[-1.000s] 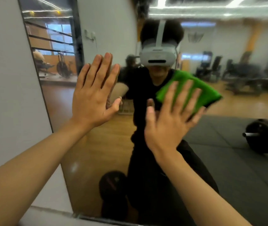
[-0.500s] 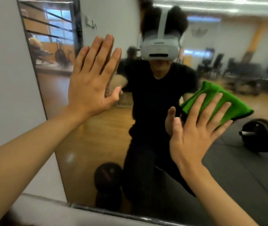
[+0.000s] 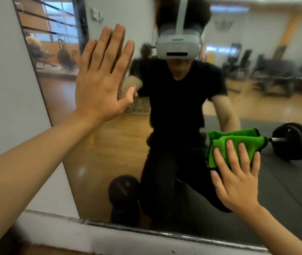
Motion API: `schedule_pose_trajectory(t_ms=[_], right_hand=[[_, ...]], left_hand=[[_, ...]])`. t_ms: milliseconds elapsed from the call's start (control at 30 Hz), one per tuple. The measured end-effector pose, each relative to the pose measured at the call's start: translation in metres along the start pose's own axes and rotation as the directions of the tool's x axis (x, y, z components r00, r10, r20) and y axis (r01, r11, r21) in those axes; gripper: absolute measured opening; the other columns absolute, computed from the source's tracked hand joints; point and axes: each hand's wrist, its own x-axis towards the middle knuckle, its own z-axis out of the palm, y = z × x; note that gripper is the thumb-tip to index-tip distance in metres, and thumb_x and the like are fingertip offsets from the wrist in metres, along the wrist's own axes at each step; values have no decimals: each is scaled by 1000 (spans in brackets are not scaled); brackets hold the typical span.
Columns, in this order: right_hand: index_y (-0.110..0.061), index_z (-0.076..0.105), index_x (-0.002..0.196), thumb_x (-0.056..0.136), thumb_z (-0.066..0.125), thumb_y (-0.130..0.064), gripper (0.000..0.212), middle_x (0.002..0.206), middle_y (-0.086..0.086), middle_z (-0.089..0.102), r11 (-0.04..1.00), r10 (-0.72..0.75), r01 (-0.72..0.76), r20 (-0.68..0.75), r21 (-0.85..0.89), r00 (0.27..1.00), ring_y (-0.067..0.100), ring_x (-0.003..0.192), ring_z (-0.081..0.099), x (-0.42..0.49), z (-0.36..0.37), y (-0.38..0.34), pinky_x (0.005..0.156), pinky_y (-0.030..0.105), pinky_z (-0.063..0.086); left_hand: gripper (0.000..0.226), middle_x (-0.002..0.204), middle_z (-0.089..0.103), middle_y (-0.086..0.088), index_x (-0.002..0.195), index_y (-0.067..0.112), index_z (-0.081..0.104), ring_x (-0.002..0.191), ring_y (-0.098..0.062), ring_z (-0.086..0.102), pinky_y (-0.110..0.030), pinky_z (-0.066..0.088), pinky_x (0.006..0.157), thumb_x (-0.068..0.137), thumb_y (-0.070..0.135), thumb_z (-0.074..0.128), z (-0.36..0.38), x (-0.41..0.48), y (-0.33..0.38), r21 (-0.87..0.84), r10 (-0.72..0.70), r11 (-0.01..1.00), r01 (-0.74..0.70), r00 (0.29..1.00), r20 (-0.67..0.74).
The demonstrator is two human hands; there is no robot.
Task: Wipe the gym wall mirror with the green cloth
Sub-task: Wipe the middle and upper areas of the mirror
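green cloth (image 3: 236, 144) under the flat right hand (image 3: 238, 179) on the mirror (image 3: 95, 162), left hand (image 3: 100, 80) spread against it

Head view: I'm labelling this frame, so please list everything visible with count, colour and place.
Large glass wall mirror: one, reflective, centre and right.
Folded green cloth: one, green, pressed on mirror, lower right.
Black barbell with round plate: one, black, reflected far right.
Dark round gym weight: one, black, reflected lower centre.
Plain grey wall: one, grey, left of mirror.
Left hand: one, flat on mirror, upper left.
Right hand: one, fingers straight over cloth.
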Motion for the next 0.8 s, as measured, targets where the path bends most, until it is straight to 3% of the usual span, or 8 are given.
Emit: schedule_pose_trajectory(t_ms=[67,133,267,400,500,667,800], right_hand=[[-19,33,160,107,22,-55,65,176,0,-4,975,211,-207,-40,80,977,31,162,-4,17,3,-32,126,59,-8],[-20,26,164,104,25,-60,72,176,5,-4,954,270,-259,-57,152,961,35,161,-6,44,3,-82,124,63,-10],[-29,25,166,96,43,-64,80,175,1,7,984,-119,119,-4,135,993,28,161,3,70,3,-144,127,56,-8],[-31,24,166,98,44,-58,76,176,-4,9,957,-288,285,60,64,956,19,162,2,65,3,-119,130,49,-2],[-31,26,166,99,41,-62,75,175,-4,11,937,-348,346,104,42,932,18,162,0,60,-1,-101,130,50,-2],[-32,23,167,98,43,-64,78,176,-4,6,944,-329,329,92,19,940,18,162,0,60,-1,-104,129,50,-4],[-31,25,166,97,43,-65,80,175,-3,7,940,-342,342,46,4,938,19,162,-1,60,1,-103,129,50,-5]], left_hand=[[76,169,26,-29,167,8,21,158,-45,22,-54,12,131,107,52,29,2,0,1,10,2,1000,-2,1000,-2],[76,169,27,-29,167,7,23,158,-45,23,-56,14,131,105,50,34,1,0,3,11,-7,1000,7,1000,12],[81,169,26,-28,166,7,25,158,-44,21,-59,18,129,98,46,45,-5,0,2,-8,-1,1000,1,999,54],[81,171,25,-25,166,8,27,159,-41,20,-54,14,131,96,45,49,-8,1,2,-28,-1,1000,3,999,48],[80,171,25,-25,166,8,28,160,-41,20,-53,12,131,98,45,48,-11,2,2,-46,-1,999,4,999,53],[79,171,20,-28,165,9,33,160,-41,14,-50,6,132,96,37,59,-25,-1,4,-160,-42,986,52,997,65],[80,170,23,-27,162,10,37,162,-33,10,-53,7,131,90,32,64,-24,-61,20,-186,-39,981,55,995,87]])
